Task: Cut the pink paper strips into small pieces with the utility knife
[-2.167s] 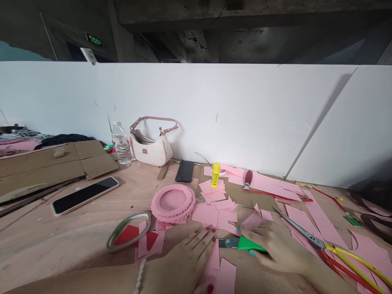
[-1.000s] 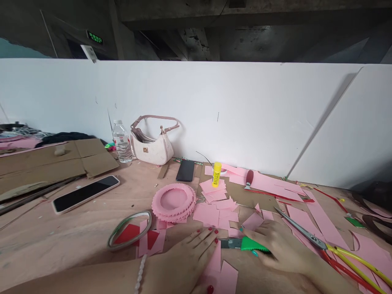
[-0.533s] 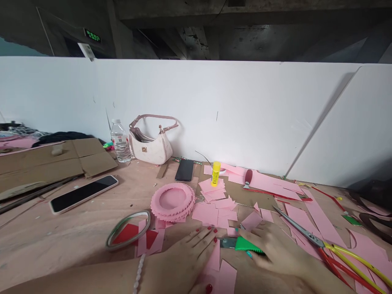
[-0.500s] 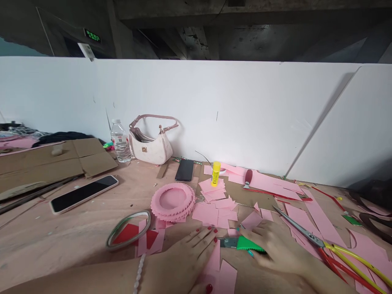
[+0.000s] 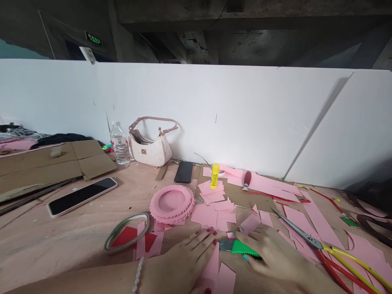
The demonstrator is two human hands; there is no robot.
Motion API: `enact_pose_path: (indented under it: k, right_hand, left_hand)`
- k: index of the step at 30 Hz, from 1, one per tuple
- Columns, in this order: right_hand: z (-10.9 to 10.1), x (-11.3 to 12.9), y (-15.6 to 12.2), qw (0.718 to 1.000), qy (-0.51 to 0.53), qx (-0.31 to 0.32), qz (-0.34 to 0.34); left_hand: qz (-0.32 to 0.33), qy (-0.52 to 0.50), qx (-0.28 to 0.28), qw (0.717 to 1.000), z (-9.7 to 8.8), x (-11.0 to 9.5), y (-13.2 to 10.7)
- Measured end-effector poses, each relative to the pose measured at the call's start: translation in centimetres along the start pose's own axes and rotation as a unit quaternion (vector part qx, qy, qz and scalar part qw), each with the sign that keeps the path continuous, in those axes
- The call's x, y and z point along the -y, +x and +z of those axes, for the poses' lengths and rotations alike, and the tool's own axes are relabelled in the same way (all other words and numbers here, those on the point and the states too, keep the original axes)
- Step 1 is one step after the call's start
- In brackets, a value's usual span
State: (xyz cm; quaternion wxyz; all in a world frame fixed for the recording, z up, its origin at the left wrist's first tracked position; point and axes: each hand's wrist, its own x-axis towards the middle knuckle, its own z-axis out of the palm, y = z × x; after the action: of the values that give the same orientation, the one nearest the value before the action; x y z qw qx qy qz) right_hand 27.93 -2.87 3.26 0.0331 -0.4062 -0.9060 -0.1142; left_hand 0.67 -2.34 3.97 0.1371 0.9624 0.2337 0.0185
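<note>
One hand, the left (image 5: 186,256), is lying flat and uncurled, apparently steadying the angular pink paper pieces (image 5: 227,279) beneath it on the brown table (image 5: 82,241), while the right hand (image 5: 268,248) is clasping a green-handled, grey-bladed metal tool (image 5: 242,247) beside them.

The one view looks from the person's head, forward and down over the bench (image 5: 76,241), with the left hand (image 5: 185,257) and right hand (image 5: 269,253) near the lens, low in the frame. It is wide, facing the white partition (image 5: 245,106) nearly square-on across the bench and reaching over the partition's top edge to the dark ceiling (image 5: 251,43) farther off.
</note>
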Motion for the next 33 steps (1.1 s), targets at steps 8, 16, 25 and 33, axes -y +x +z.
enact_pose_path:
  k: [8, 16, 25, 33]
  right_hand:
    - [-0.1, -0.7, -0.3, 1.0, 0.012, 0.025, 0.006]
    - [0.1, 0.6, 0.2, 0.998, -0.034, 0.054, 0.01]
    - [-0.2, -0.7, 0.1, 0.997, -0.027, 0.067, 0.028]
    - [0.2, 0.8, 0.3, 0.998, -0.011, 0.049, 0.031]
  left_hand:
    - [0.016, -0.009, -0.013, 1.0, 0.3, 0.1, -0.2]
    - [-0.001, -0.006, 0.021, 1.0, -0.8, -0.5, 0.1]
    - [0.009, 0.001, 0.017, 1.0, -0.7, -0.4, -0.1]
    - [-0.006, -0.001, 0.054, 0.999, -1.7, -0.9, 0.0]
